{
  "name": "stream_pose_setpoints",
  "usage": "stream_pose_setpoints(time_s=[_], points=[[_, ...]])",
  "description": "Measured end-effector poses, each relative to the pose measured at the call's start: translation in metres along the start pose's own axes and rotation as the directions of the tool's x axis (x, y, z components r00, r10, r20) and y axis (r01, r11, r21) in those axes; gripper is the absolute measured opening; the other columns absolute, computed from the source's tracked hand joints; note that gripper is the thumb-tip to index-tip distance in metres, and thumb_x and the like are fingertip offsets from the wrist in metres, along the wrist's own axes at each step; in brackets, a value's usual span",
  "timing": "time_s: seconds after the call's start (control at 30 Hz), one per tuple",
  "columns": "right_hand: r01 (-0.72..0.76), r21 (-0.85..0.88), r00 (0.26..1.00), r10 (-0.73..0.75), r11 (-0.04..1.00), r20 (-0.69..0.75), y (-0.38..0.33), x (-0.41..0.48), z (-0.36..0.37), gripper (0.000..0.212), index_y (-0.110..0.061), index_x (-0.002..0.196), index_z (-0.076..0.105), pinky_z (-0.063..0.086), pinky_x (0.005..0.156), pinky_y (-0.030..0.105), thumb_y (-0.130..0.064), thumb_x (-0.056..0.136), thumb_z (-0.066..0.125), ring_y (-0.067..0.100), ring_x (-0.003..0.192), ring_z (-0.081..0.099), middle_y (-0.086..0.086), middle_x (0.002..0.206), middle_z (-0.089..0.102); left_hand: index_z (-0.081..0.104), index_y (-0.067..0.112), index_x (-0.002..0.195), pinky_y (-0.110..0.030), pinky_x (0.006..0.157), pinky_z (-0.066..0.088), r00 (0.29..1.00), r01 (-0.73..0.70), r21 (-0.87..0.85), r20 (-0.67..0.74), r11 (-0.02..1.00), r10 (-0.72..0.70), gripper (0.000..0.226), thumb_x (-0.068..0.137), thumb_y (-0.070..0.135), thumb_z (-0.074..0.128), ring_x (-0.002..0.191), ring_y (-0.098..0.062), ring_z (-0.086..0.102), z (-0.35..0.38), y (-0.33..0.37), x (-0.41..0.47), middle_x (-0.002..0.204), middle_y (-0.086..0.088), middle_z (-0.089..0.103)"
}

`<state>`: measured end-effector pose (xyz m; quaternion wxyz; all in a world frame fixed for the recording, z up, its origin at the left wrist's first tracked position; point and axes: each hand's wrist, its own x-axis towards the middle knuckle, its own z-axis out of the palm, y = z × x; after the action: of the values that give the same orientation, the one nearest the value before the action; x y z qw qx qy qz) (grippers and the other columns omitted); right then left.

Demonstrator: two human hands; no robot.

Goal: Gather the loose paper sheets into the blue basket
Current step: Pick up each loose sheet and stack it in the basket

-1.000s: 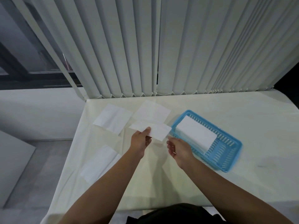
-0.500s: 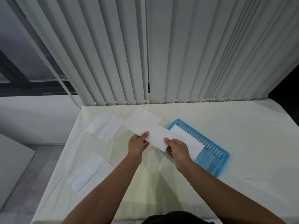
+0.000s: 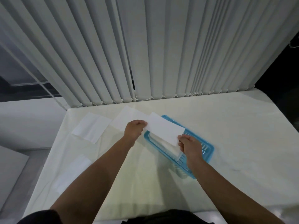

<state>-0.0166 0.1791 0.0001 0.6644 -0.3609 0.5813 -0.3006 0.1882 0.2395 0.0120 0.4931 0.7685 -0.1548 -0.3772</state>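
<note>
A folded white paper sheet (image 3: 165, 129) hangs just above the blue basket (image 3: 208, 152), held at both ends. My left hand (image 3: 135, 129) pinches its left end and my right hand (image 3: 188, 143) pinches its right corner. Under it, more white paper (image 3: 169, 148) lies inside the basket. Three loose sheets rest on the table: one (image 3: 127, 119) just left of the basket behind my left hand, one (image 3: 91, 128) at the far left, and one (image 3: 72, 173) near the left front edge.
The cream table (image 3: 234, 130) ends at a drop on the left, with grey floor below. Vertical blinds (image 3: 145, 54) hang along the table's back edge. To the right of the basket there is bare tabletop.
Both hands have carried the sheet to the right, from in front of the loose sheets to over the basket. My right hand, free a second ago, now grips the sheet's right end.
</note>
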Motion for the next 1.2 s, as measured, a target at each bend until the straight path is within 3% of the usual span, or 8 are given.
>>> stream_pose_setpoints(time_s=[0.2, 0.3, 0.43, 0.57, 0.73, 0.83, 0.93, 1.2], points=[[0.005, -0.044, 0.988, -0.012, 0.999, -0.152, 0.006, 0.01, -0.015, 0.014, -0.017, 0.07, 0.065, 0.044, 0.064, 0.027, -0.013, 0.082, 0.071, 0.012, 0.061, 0.052, 0.004, 0.071, 0.061, 0.071, 0.013, 0.089, -0.026, 0.071, 0.048, 0.99, -0.069, 0.199, 0.134, 0.978, 0.043, 0.006, 0.083, 0.016, 0.069, 0.066, -0.01, 0.055, 0.017, 0.006, 0.014, 0.074, 0.002, 0.063], [-0.004, -0.064, 0.979, -0.01, 0.998, -0.206, 0.01, 0.011, -0.018, 0.015, -0.017, 0.068, 0.066, 0.042, 0.059, 0.024, -0.014, 0.081, 0.072, 0.011, 0.058, 0.05, 0.002, 0.066, 0.059, 0.071, 0.016, 0.08, -0.031, 0.079, 0.05, 0.981, -0.132, 0.34, 0.181, 0.931, 0.073, 0.007, 0.082, 0.022, 0.068, 0.069, -0.015, 0.06, 0.023, 0.003, 0.022, 0.071, -0.001, 0.066], [0.015, -0.104, 0.964, -0.042, 0.995, -0.263, 0.017, 0.007, -0.015, 0.021, -0.021, 0.063, 0.066, 0.043, 0.066, 0.026, -0.012, 0.08, 0.072, 0.011, 0.06, 0.052, -0.004, 0.061, 0.059, 0.073, 0.012, 0.097, -0.03, 0.083, 0.046, 0.973, -0.18, 0.474, 0.213, 0.862, 0.086, 0.023, 0.088, 0.03, 0.061, 0.088, -0.018, 0.061, 0.027, 0.0, 0.028, 0.09, -0.001, 0.067], [0.03, -0.174, 0.948, -0.083, 0.984, -0.308, 0.023, 0.004, -0.012, 0.021, -0.02, 0.062, 0.064, 0.042, 0.068, 0.029, -0.014, 0.08, 0.072, 0.01, 0.058, 0.051, -0.005, 0.06, 0.058, 0.074, 0.011, 0.097, -0.028, 0.083, 0.045, 0.966, -0.199, 0.525, 0.246, 0.828, 0.076, 0.024, 0.087, 0.03, 0.063, 0.095, -0.02, 0.063, 0.025, -0.003, 0.038, 0.096, -0.002, 0.07], [0.018, -0.219, 0.931, -0.096, 0.976, -0.353, 0.027, 0.005, -0.007, 0.027, -0.022, 0.057, 0.06, 0.042, 0.067, 0.028, -0.017, 0.081, 0.072, 0.01, 0.059, 0.051, -0.005, 0.06, 0.058, 0.074, 0.012, 0.095, -0.026, 0.077, 0.044, 0.959, -0.218, 0.518, 0.271, 0.827, 0.082, 0.023, 0.086, 0.03, 0.065, 0.086, -0.016, 0.061, 0.022, -0.007, 0.047, 0.098, -0.004, 0.072], [0.013, -0.234, 0.925, -0.1, 0.972, -0.367, 0.027, 0.005, -0.005, 0.025, -0.022, 0.059, 0.062, 0.04, 0.059, 0.024, -0.016, 0.081, 0.072, 0.011, 0.06, 0.053, -0.005, 0.062, 0.06, 0.075, 0.013, 0.095, -0.025, 0.076, 0.043, 0.956, -0.228, 0.535, 0.28, 0.814, 0.083, 0.022, 0.086, 0.031, 0.065, 0.089, -0.017, 0.063, 0.021, -0.009, 0.051, 0.099, -0.002, 0.073], [0.012, -0.236, 0.924, -0.101, 0.972, -0.37, 0.028, 0.005, -0.005, 0.024, -0.021, 0.06, 0.064, 0.04, 0.061, 0.025, -0.014, 0.081, 0.072, 0.009, 0.061, 0.053, -0.004, 0.064, 0.061, 0.074, 0.016, 0.095, -0.025, 0.076, 0.044, 0.956, -0.241, 0.592, 0.283, 0.769, 0.081, 0.023, 0.087, 0.033, 0.062, 0.093, -0.019, 0.065, 0.021, -0.01, 0.055, 0.099, 0.0, 0.073], [0.0, -0.248, 0.932, -0.09, 0.969, -0.351, 0.03, 0.005, -0.005, 0.016, -0.017, 0.068, 0.067, 0.042, 0.068, 0.025, -0.014, 0.083, 0.071, 0.007, 0.066, 0.055, -0.003, 0.072, 0.065, 0.069, 0.019, 0.082, -0.023, 0.06, 0.041, 0.948, -0.252, 0.627, 0.311, 0.737, 0.059, 0.016, 0.087, 0.029, 0.058, 0.063, -0.008, 0.056, 0.018, -0.014, 0.054, 0.083, 0.003, 0.067]])
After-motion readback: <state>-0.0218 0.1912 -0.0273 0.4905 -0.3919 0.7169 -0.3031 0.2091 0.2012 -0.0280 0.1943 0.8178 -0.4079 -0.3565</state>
